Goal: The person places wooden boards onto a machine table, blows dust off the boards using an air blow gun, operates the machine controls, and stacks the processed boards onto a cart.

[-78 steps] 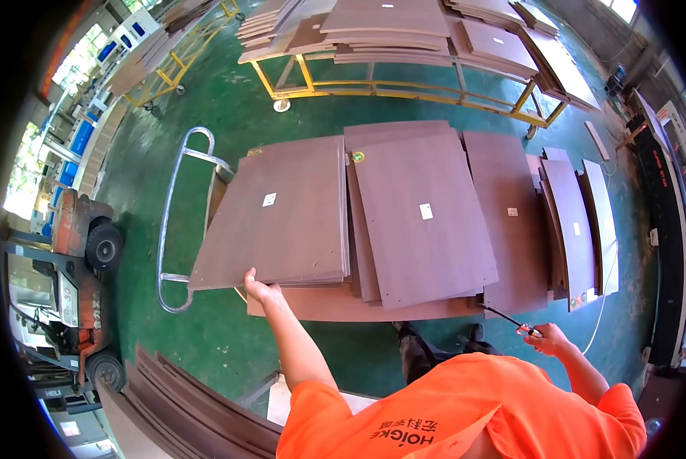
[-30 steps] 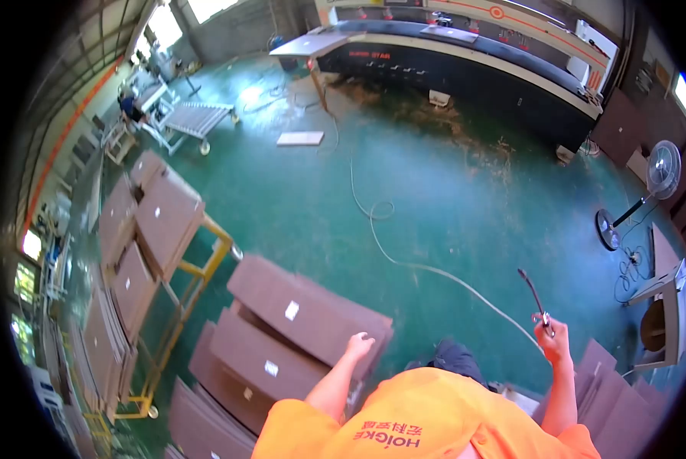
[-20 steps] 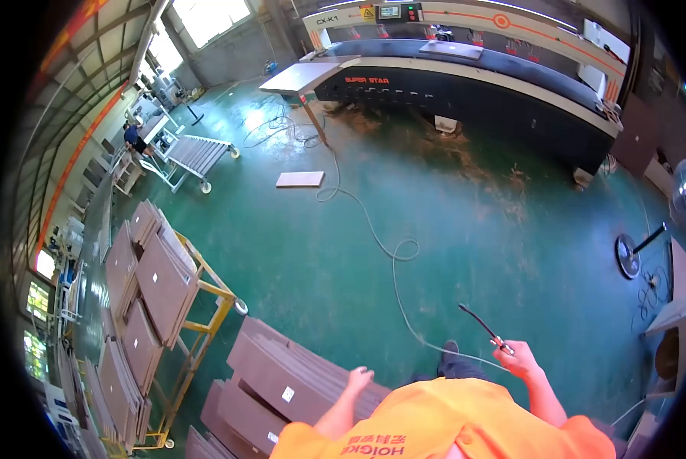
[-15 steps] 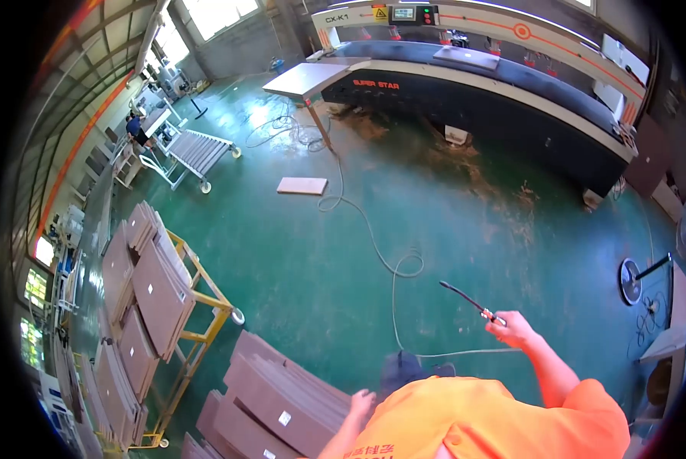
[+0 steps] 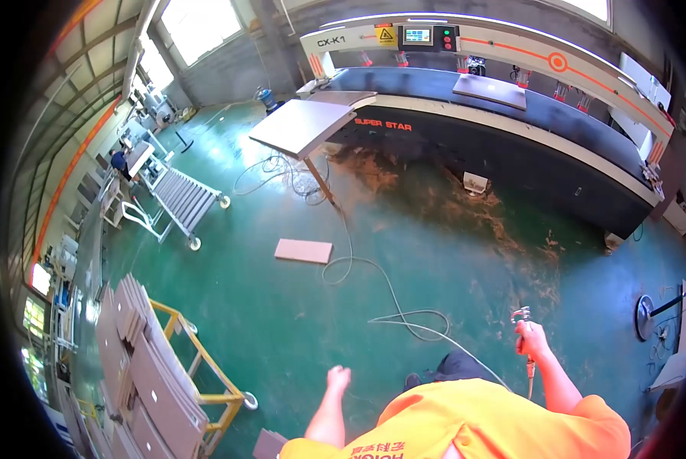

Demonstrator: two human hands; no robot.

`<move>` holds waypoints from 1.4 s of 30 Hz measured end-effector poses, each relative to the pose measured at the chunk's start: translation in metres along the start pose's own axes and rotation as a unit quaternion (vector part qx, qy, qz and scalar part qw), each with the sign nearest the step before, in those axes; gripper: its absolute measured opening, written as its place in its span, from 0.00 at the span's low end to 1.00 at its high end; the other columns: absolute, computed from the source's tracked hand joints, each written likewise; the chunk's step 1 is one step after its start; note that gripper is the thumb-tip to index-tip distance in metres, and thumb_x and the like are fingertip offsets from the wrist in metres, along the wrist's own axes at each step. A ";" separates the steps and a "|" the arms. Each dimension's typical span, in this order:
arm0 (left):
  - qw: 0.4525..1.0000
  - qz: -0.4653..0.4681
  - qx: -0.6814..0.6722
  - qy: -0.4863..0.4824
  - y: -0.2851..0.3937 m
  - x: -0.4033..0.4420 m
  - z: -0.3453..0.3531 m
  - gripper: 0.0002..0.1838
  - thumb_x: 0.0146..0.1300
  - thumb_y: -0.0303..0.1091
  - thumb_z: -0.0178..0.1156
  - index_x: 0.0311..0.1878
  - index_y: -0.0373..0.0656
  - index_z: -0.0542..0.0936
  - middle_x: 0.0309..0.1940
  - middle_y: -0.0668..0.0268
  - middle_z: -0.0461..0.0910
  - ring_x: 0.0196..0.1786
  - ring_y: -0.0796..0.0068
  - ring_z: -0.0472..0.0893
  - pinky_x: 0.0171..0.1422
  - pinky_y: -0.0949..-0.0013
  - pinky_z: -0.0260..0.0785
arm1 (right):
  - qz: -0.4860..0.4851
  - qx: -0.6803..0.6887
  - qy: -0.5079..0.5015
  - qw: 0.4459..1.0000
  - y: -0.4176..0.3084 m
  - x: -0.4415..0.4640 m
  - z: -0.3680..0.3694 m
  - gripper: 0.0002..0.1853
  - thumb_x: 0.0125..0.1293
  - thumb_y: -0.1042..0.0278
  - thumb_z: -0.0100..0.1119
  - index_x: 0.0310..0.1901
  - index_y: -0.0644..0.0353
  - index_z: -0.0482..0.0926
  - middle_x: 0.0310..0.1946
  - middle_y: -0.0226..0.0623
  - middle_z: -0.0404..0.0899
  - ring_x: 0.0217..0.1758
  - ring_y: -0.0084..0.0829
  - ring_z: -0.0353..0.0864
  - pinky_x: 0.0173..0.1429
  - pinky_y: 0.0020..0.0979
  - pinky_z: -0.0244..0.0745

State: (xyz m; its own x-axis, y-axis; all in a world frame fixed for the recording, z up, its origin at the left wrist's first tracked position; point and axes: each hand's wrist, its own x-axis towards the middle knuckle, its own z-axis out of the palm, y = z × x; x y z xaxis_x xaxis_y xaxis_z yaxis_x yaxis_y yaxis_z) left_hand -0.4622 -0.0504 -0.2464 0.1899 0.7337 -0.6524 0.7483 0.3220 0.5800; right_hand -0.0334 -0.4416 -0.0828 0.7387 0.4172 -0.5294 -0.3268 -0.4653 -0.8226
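Observation:
My right hand (image 5: 530,339) is wrapped round an air blow gun (image 5: 520,314), whose metal top sticks up above the fingers. From below the fist its brass-coloured fitting (image 5: 530,369) hangs down toward the hose. A pale air hose (image 5: 393,294) trails in loops over the green floor and runs behind my orange shirt. My left hand (image 5: 339,378) hangs over the floor with curled fingers, and nothing shows in it. Ahead lies a flat pinkish board (image 5: 303,251) on the floor.
A long machine (image 5: 511,145) carrying a flat panel (image 5: 490,91) spans the back, with a side table (image 5: 301,126) at its left. Stacked brown panels (image 5: 159,382) lean on a yellow cart (image 5: 221,398) at lower left. Farther off stand a roller cart (image 5: 186,200) and another person (image 5: 119,161).
My view has moved forward, nearer the machine. The blow gun has swung from pointing forward-left to upright in my right hand. My left hand has moved away from the floor-level panel stack.

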 end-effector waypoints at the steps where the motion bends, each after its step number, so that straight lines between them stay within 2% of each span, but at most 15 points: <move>1: 0.999 0.007 -0.030 0.011 0.041 0.038 -0.007 0.29 0.56 0.33 0.60 0.62 0.32 0.73 0.30 0.62 0.82 0.26 0.77 0.77 0.31 0.68 0.70 | 0.018 0.056 0.035 0.998 -0.003 0.024 0.000 0.21 0.71 0.48 0.52 0.35 0.61 0.73 0.13 0.37 0.72 0.09 0.31 0.72 0.14 0.32 0.66; 6: 0.997 0.058 -0.045 0.028 0.238 0.153 -0.010 0.32 0.57 0.33 0.63 0.65 0.32 0.70 0.47 0.56 0.83 0.35 0.75 0.82 0.41 0.70 0.75 | 0.013 0.169 0.119 0.978 -0.057 0.161 0.019 0.22 0.71 0.46 0.53 0.32 0.60 0.73 0.12 0.35 0.71 0.09 0.31 0.71 0.12 0.31 0.64; 8: 0.997 0.072 -0.005 0.024 0.282 0.202 -0.004 0.32 0.57 0.32 0.63 0.65 0.33 0.70 0.41 0.59 0.83 0.32 0.77 0.81 0.34 0.72 0.72 | 0.014 0.206 0.143 0.968 -0.090 0.232 0.031 0.21 0.70 0.46 0.54 0.31 0.59 0.72 0.12 0.32 0.69 0.08 0.28 0.68 0.11 0.30 0.62; 11: 0.998 0.049 0.023 0.028 0.333 0.267 -0.008 0.32 0.57 0.31 0.63 0.66 0.33 0.68 0.39 0.60 0.83 0.31 0.77 0.80 0.29 0.73 0.70 | 0.003 0.166 0.086 0.982 -0.178 0.325 0.060 0.20 0.69 0.47 0.55 0.32 0.58 0.73 0.12 0.30 0.67 0.09 0.24 0.65 0.13 0.29 0.61; 15: 0.997 0.043 -0.047 0.045 0.421 0.326 -0.030 0.31 0.59 0.30 0.63 0.65 0.31 0.68 0.41 0.59 0.83 0.30 0.77 0.79 0.26 0.74 0.68 | -0.036 -0.102 -0.070 0.992 -0.337 0.409 0.113 0.20 0.66 0.46 0.59 0.33 0.59 0.75 0.14 0.29 0.67 0.12 0.22 0.64 0.16 0.29 0.61; 17: 0.993 0.057 -0.078 0.070 0.462 0.367 -0.045 0.30 0.60 0.29 0.63 0.66 0.31 0.68 0.40 0.60 0.82 0.30 0.78 0.79 0.26 0.75 0.68 | 0.013 -0.109 -0.032 0.993 -0.401 0.480 0.116 0.22 0.65 0.45 0.59 0.32 0.59 0.75 0.15 0.29 0.68 0.11 0.23 0.63 0.16 0.30 0.62; 21: 0.977 0.085 -0.163 0.111 0.546 0.479 -0.086 0.29 0.62 0.30 0.61 0.65 0.31 0.68 0.37 0.63 0.81 0.28 0.83 0.77 0.23 0.77 0.64 | 0.021 0.158 0.147 0.976 -0.459 0.654 0.109 0.20 0.68 0.48 0.55 0.27 0.57 0.73 0.12 0.27 0.65 0.09 0.23 0.62 0.13 0.29 0.60; 23: 0.953 0.167 -0.150 0.202 0.557 0.595 -0.106 0.29 0.62 0.31 0.62 0.64 0.29 0.68 0.36 0.63 0.80 0.33 0.77 0.78 0.33 0.74 0.70 | -0.050 -0.073 0.063 0.994 -0.497 0.696 0.167 0.18 0.66 0.50 0.58 0.30 0.57 0.74 0.14 0.26 0.68 0.10 0.23 0.64 0.15 0.28 0.62; 25: 0.942 0.175 -0.159 0.237 0.667 0.584 -0.127 0.33 0.60 0.35 0.64 0.65 0.27 0.67 0.42 0.56 0.81 0.45 0.64 0.80 0.52 0.67 0.72 | 0.012 -0.202 -0.132 0.970 -0.560 0.711 0.243 0.17 0.66 0.49 0.58 0.31 0.56 0.76 0.14 0.27 0.69 0.11 0.23 0.65 0.17 0.29 0.63; 28: 0.922 0.175 -0.083 0.336 0.723 0.682 -0.158 0.36 0.59 0.39 0.65 0.65 0.26 0.65 0.57 0.43 0.73 0.64 0.51 0.72 0.70 0.58 0.61 | -0.081 -0.274 -0.094 0.954 -0.628 0.799 0.337 0.20 0.65 0.48 0.57 0.29 0.59 0.76 0.16 0.30 0.72 0.15 0.24 0.70 0.20 0.31 0.66; 33: 0.934 0.088 -0.003 0.346 0.805 0.718 -0.184 0.42 0.55 0.43 0.68 0.66 0.24 0.64 0.63 0.39 0.66 0.67 0.45 0.66 0.73 0.55 0.57 | -0.146 -0.306 -0.109 0.934 -0.730 0.919 0.451 0.19 0.66 0.49 0.58 0.29 0.59 0.75 0.18 0.33 0.77 0.15 0.26 0.73 0.20 0.30 0.71; 35: 0.933 0.046 0.027 0.357 0.815 0.725 -0.178 0.43 0.54 0.44 0.69 0.65 0.24 0.65 0.64 0.36 0.65 0.67 0.44 0.66 0.73 0.57 0.58 | -0.190 -0.333 -0.090 0.919 -0.747 0.964 0.491 0.20 0.62 0.51 0.60 0.30 0.64 0.79 0.26 0.48 0.82 0.34 0.48 0.83 0.43 0.43 0.76; 37: 0.921 0.019 0.055 0.384 0.825 0.717 -0.169 0.43 0.54 0.45 0.69 0.66 0.26 0.65 0.65 0.39 0.64 0.69 0.46 0.63 0.73 0.56 0.56 | -0.250 -0.369 -0.066 0.893 -0.756 1.003 0.530 0.20 0.61 0.51 0.61 0.31 0.64 0.79 0.29 0.51 0.82 0.39 0.53 0.82 0.45 0.45 0.75; 39: 0.920 -0.021 0.092 0.380 0.841 0.704 -0.169 0.40 0.54 0.44 0.69 0.65 0.29 0.68 0.67 0.48 0.65 0.69 0.48 0.62 0.73 0.55 0.56 | -0.250 -0.377 -0.118 0.884 -0.761 1.040 0.559 0.19 0.59 0.51 0.62 0.31 0.63 0.80 0.30 0.51 0.82 0.38 0.50 0.82 0.44 0.44 0.75; 42: 0.920 -0.047 0.121 0.369 0.852 0.694 -0.166 0.38 0.54 0.44 0.69 0.64 0.30 0.70 0.66 0.49 0.65 0.69 0.47 0.61 0.73 0.55 0.57 | -0.209 -0.390 -0.206 0.873 -0.752 1.078 0.581 0.20 0.55 0.50 0.65 0.28 0.62 0.81 0.27 0.49 0.82 0.33 0.45 0.83 0.41 0.42 0.75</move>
State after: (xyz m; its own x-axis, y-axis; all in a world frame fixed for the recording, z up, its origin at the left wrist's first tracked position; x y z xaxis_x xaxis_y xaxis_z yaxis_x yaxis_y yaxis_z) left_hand 0.2014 0.8323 -0.1236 -0.3003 0.9444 -0.1337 0.8756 0.3286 0.3540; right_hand 0.6661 0.8119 -0.1559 0.3710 0.8480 -0.3784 0.5396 -0.5285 -0.6554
